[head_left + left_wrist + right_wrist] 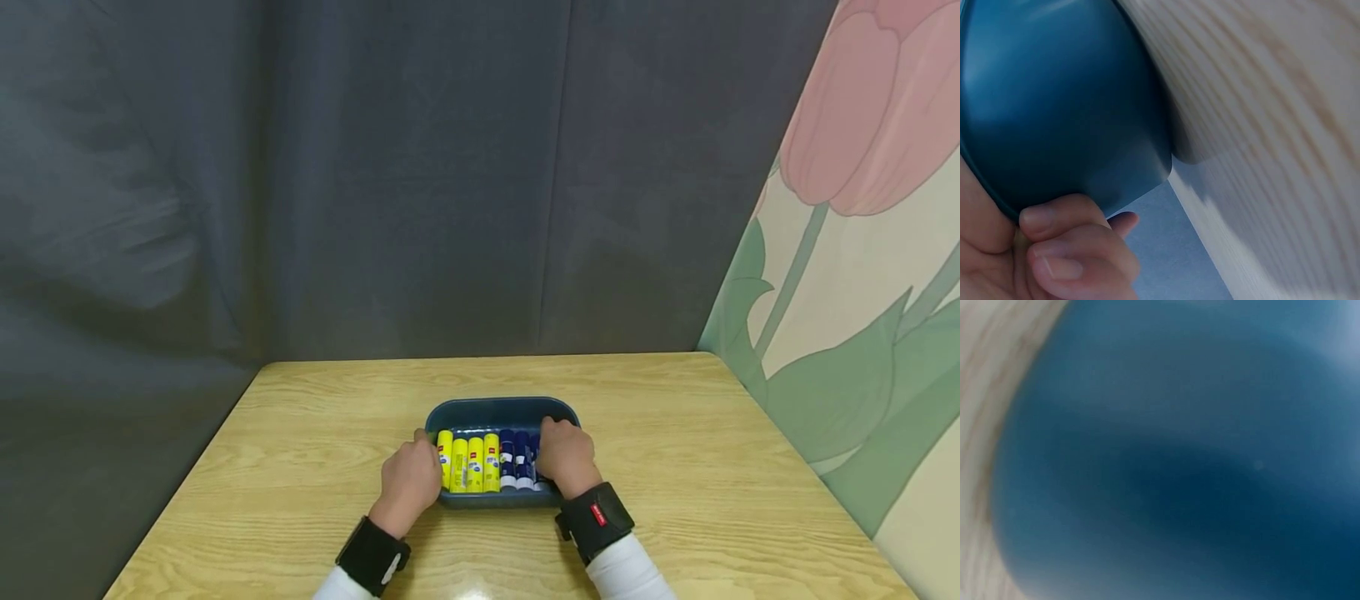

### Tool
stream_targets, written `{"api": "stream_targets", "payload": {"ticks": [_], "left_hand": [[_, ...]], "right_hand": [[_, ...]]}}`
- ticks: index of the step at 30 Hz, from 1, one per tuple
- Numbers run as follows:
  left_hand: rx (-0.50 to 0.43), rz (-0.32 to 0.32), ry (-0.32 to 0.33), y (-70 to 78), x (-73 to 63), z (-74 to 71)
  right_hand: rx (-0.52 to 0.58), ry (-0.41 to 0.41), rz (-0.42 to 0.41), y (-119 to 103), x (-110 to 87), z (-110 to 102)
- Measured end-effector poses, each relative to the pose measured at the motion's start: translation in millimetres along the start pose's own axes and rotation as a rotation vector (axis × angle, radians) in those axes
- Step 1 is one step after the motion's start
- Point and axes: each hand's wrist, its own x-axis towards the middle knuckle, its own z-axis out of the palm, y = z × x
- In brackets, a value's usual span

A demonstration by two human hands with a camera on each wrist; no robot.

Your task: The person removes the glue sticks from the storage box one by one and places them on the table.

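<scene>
A dark blue plastic box (504, 500) with rounded corners sits on the wooden table, its outer wall (1079, 106) filling much of the left wrist view. Inside lies a row of several yellow glue sticks (476, 465), with dark blue, white-ended glue sticks (522, 460) to their right. My left hand (412, 478) grips the box's left end, its fingers (1066, 215) curled at the rim. At the right end my right hand (567, 455) holds the rim and partly hides the last blue stick. Only the blurred box wall (1179, 456) and some table show in the right wrist view.
The light wood table (315, 467) extends around the box on all sides. Behind it hangs a dark grey curtain (420, 183), which also covers the left side. A wall painted with tulips (862, 275) borders the table on the right.
</scene>
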Motion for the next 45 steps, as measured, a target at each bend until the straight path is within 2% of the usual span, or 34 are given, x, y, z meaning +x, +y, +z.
{"api": "stream_targets", "payload": {"ticks": [13, 22, 28, 37, 45], "left_hand": [[-0.026, -0.008, 0.014, -2.9, -2.7, 2.0], [-0.026, -0.009, 0.018, -3.1, -1.9, 2.5], [-0.013, -0.019, 0.007, -3.1, -1.1, 3.0], [-0.005, -0.009, 0.009, -4.5, -1.9, 3.6], [-0.005, -0.011, 0.005, -4.5, -1.9, 2.0]], "right_hand": [[0.094, -0.043, 0.017, -1, -1.7, 0], [0.180, -0.021, -0.009, 3, 1.0, 1], [0.231, -0.034, -0.014, 4, -0.7, -3], [0.316, -0.075, 0.024, 3, -3.8, -7], [0.375, -0.070, 0.001, 6, -8.1, -19]]}}
